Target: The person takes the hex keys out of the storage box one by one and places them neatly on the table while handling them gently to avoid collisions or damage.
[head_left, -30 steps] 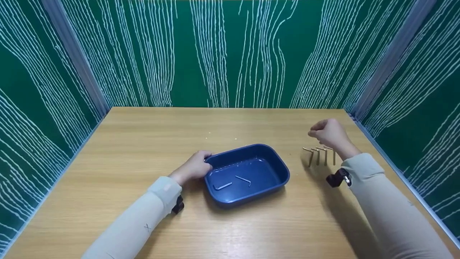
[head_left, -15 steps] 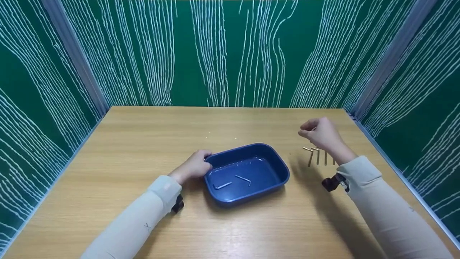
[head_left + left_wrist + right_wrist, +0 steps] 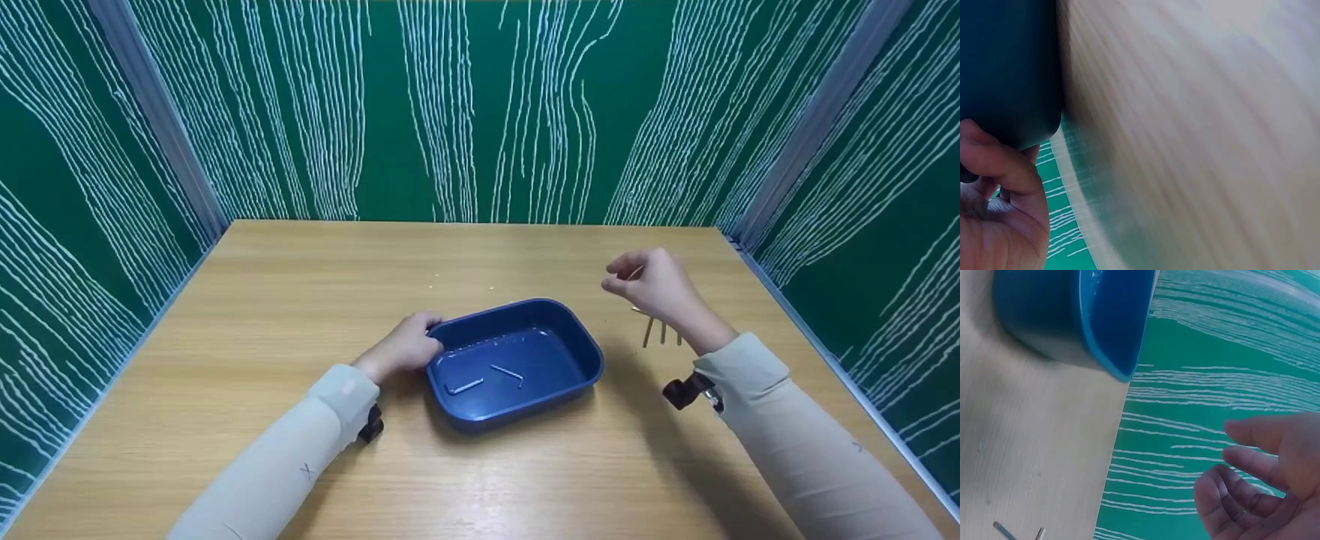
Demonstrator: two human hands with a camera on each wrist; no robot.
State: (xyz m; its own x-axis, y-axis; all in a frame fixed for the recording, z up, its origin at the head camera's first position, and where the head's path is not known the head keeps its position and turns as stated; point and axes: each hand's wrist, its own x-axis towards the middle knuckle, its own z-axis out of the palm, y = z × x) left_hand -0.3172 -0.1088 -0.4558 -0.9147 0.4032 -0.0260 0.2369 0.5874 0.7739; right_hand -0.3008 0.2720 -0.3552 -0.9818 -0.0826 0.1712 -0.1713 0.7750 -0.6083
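A blue rectangular plastic bin [image 3: 525, 409] stands on the table, and my left hand [image 3: 405, 346] grips its left end at the rim. In the left wrist view the fingers [image 3: 1002, 166] curl against the bin's corner. Two L-shaped hex keys lie inside: one hex key [image 3: 466, 387] near the left, another hex key [image 3: 507, 372] nearer the middle. My right hand [image 3: 654, 285] hovers right of the bin with loosely bent fingers; the right wrist view shows nothing between them. Below it, several more hex keys [image 3: 648, 332] sit in a row, partly hidden by hand and forearm.
The wooden table [image 3: 315, 285] is bounded by green walls [image 3: 382, 112] with white wavy lines at the back and sides. Tiny pale specks [image 3: 491, 288] dot the tabletop behind the bin. Each wrist carries a small black camera [image 3: 680, 394].
My right hand has moved left, toward the bin, covering more of the row of hex keys. The left hand, the bin and the two keys in it stay put.
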